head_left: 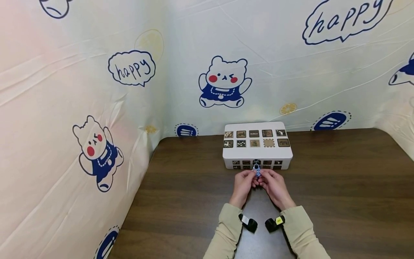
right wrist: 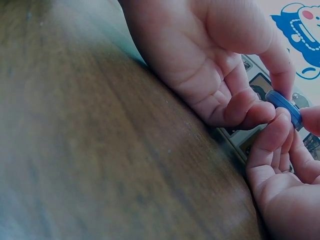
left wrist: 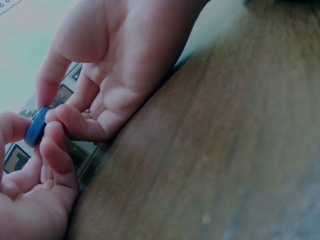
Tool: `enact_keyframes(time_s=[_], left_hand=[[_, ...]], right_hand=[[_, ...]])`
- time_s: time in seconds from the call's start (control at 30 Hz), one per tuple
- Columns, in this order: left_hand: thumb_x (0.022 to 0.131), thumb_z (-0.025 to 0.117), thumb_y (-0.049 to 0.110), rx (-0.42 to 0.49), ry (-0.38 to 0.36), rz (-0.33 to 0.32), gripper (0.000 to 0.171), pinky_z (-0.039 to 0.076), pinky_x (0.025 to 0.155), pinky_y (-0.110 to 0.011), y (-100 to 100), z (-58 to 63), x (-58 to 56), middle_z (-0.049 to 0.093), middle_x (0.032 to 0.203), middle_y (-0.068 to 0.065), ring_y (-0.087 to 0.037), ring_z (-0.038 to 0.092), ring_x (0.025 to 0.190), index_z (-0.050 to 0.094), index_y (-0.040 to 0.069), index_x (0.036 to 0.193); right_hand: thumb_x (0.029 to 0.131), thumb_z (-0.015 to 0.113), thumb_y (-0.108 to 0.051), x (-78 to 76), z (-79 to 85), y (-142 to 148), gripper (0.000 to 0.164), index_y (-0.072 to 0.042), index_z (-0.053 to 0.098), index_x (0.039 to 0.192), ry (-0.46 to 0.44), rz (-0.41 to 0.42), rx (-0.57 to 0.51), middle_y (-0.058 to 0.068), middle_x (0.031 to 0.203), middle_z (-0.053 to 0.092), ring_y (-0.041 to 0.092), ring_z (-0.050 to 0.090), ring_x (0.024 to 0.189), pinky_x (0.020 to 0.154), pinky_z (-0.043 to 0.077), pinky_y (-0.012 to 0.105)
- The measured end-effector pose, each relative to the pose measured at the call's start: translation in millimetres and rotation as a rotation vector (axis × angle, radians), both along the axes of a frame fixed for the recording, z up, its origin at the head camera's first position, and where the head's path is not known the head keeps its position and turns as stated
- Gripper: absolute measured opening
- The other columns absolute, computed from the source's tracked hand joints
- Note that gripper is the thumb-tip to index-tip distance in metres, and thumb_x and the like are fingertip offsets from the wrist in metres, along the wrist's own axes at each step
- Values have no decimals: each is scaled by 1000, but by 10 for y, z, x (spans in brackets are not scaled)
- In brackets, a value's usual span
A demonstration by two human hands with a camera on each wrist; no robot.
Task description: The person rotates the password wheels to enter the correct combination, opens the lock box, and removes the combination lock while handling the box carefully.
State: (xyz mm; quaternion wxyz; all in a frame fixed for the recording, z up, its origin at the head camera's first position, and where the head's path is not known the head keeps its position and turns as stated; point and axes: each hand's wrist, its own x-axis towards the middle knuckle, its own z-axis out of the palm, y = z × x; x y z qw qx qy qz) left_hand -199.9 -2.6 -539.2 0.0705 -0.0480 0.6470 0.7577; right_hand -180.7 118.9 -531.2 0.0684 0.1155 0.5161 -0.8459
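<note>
A small blue padlock (head_left: 257,171) sits at the front of a white box (head_left: 255,153), by its latch (head_left: 256,162). My left hand (head_left: 242,185) pinches the padlock's left side between thumb and fingers, and my right hand (head_left: 274,185) pinches its right side. In the left wrist view the blue padlock body (left wrist: 36,127) appears edge-on between the fingertips of both hands. The right wrist view also has the padlock (right wrist: 284,108) held from both sides. Whether the shackle is locked cannot be made out.
The box has dark and tan picture stamps on its lid and front. It stands near the back edge of a brown wooden table (head_left: 181,201). Behind it hangs a pale curtain (head_left: 184,72) printed with bears and the word "happy".
</note>
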Motion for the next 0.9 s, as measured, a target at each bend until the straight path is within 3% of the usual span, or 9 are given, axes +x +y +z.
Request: enact_keyframes(time_s=[0.33, 0.9], left_hand=[[90, 63, 16, -31, -35, 8, 16, 45, 49, -18, -8, 31, 17, 61, 65, 1, -7, 55, 53, 70, 2, 85], [91, 62, 23, -96, -25, 8, 23, 45, 49, -18, -7, 70, 41, 60, 66, 1, -6, 52, 51, 70, 3, 83]], right_hand=[[99, 53, -11, 13, 3, -9, 12, -13, 62, 91, 7, 3, 16, -4, 83, 59, 8, 56, 72, 66, 52, 20], [98, 52, -10, 13, -10, -11, 8, -7, 60, 97, 11, 5, 28, -2, 80, 60, 9, 57, 72, 65, 52, 20]])
